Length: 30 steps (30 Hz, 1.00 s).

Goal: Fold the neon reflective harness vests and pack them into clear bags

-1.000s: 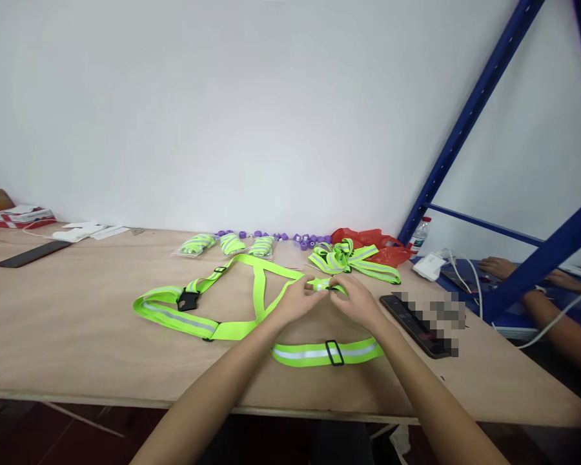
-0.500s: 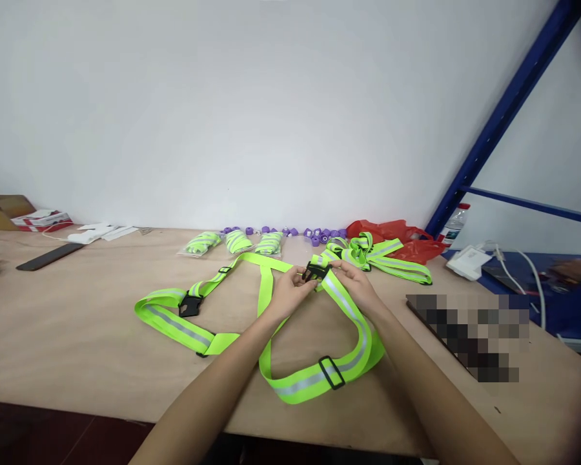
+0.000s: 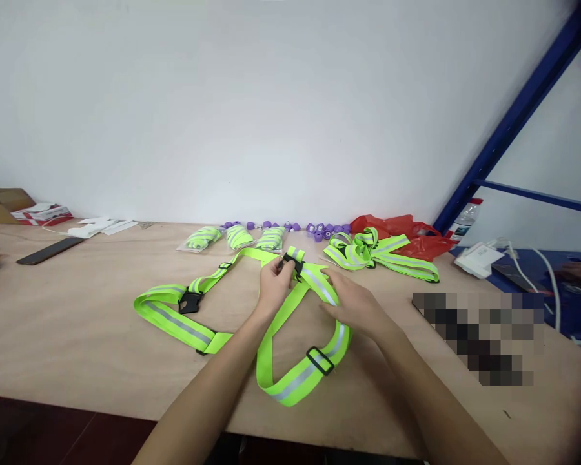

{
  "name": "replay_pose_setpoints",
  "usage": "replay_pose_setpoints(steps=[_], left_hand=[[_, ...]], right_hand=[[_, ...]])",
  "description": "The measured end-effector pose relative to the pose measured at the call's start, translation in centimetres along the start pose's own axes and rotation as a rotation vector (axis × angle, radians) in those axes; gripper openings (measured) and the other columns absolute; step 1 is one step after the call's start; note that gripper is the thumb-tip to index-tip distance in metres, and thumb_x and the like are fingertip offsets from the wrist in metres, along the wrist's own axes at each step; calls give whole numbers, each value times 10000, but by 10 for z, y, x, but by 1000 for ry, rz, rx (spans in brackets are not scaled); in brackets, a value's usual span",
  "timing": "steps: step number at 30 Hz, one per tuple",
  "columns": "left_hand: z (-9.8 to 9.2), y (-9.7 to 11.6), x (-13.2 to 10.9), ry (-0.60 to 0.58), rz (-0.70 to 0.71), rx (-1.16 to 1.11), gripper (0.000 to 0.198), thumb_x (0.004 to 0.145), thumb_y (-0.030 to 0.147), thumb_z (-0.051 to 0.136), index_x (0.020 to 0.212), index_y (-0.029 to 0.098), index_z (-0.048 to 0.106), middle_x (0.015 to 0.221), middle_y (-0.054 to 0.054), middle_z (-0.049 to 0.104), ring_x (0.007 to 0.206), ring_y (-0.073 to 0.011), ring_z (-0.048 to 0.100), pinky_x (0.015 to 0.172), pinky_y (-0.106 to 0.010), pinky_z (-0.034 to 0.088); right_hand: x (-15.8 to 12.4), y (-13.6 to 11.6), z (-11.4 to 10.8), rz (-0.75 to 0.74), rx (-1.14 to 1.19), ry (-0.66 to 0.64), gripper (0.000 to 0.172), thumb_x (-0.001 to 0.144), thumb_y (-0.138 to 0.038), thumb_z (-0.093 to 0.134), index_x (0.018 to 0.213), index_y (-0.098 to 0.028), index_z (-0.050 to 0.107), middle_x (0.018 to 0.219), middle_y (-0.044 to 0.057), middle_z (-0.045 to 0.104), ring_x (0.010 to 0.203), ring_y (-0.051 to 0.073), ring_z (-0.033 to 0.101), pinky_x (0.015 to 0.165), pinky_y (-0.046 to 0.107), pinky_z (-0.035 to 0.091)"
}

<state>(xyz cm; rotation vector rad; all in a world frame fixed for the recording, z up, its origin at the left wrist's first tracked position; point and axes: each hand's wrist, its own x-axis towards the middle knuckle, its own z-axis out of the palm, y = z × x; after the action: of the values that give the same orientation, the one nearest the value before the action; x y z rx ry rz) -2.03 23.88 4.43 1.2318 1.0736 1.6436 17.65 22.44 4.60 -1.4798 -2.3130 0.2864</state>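
Okay, just changed: right hand (image 3: 353,300) is off the black buckle (image 3: 295,261) and down along the strap; left hand (image 3: 274,284) has it alone, shifted left. Reads as the two-handed bit being over, left hand now steadying. Clipped or not, can't tell.

Left fingers pinch the buckle. Right thumb and forefinger spread, strap passing between; contact unclear, other fingers hidden.

Reflective harness (image 3: 286,312) lies on the table (image 3: 126,361), below and left of the buckle, its right loop partly raised. Long axis runs left-right; left loop points left, right loop bulges to the near edge. Buckle itself slants, strap heading down-right from it.

Other buckle (image 3: 190,302) sits left of it; packed bundles (image 3: 270,239) beyond-left; loose strap bundle (image 3: 401,265) right.
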Motion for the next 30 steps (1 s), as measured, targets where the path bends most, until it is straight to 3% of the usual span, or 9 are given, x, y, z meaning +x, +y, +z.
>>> replay_pose_setpoints(steps=[4, 9, 11, 15, 18, 21, 24, 30], left_hand=[[-13, 10, 9, 33, -15, -24, 267, 727, 320, 610, 523, 187, 499, 454, 43, 478, 413, -80, 416, 440, -209, 351], [-34, 26, 19, 49, -26, -43, 217, 685, 283, 648, 531, 172, 545, 484, 32, 508, 444, -94, 453, 440, -209, 392], [-43, 28, 22, 42, -23, -53, 217, 686, 288, 667, 541, 166, 560, 507, 28, 522, 474, -100, 478, 466, -212, 428], [-53, 28, 20, 17, -26, -166, 216, 686, 323, 727, 596, 157, 621, 570, 15, 567, 530, -116, 534, 514, -230, 501], [-54, 27, 15, -8, -11, -261, 229, 675, 348, 773, 638, 153, 658, 623, 1, 595, 575, -129, 569, 529, -239, 537], [-51, 28, 11, -25, 4, -301, 263, 680, 387, 797, 686, 153, 677, 675, -7, 607, 629, -138, 592, 572, -264, 585], [-50, 28, 9, -6, 6, -317, 300, 685, 415, 814, 734, 155, 673, 692, 2, 597, 649, -137, 596, 593, -298, 619], [-53, 20, 11, 64, 21, -318, 360, 707, 449, 817, 730, 157, 608, 649, 16, 594, 635, -137, 642, 606, -293, 635]], right_hand=[[2, 6, 9, -20, -137, 85, 504, 807, -149, 585, 1299, -221, 499, 1267, 113, 631, 1129, 267, 614, 790, 316, 489], [6, 28, 15, 48, 41, 244, 169, 819, -337, 662, 939, -235, 603, 847, 27, 686, 735, 205, 634, 593, 277, 440], [9, 35, 17, 81, 234, 239, 210, 811, -425, 673, 795, -223, 617, 713, 8, 669, 669, 195, 615, 583, 276, 434], [14, 42, 22, 202, 695, 157, 375, 711, -553, 731, 773, -187, 677, 754, 39, 718, 691, 210, 641, 597, 290, 470], [15, 44, 23, 273, 892, 114, 449, 668, -598, 753, 811, -177, 684, 742, 38, 716, 653, 201, 636, 574, 296, 480], [15, 45, 24, 260, 890, 93, 436, 658, -575, 768, 814, -175, 690, 776, 41, 721, 689, 201, 646, 607, 304, 501], [12, 44, 24, 206, 779, -7, 365, 681, -501, 764, 817, -169, 700, 808, 41, 726, 713, 187, 649, 591, 270, 489], [3, 30, 13, 276, 650, -323, 281, 727, -441, 745, 715, -169, 680, 501, -26, 599, 413, 110, 516, 376, 202, 350]])
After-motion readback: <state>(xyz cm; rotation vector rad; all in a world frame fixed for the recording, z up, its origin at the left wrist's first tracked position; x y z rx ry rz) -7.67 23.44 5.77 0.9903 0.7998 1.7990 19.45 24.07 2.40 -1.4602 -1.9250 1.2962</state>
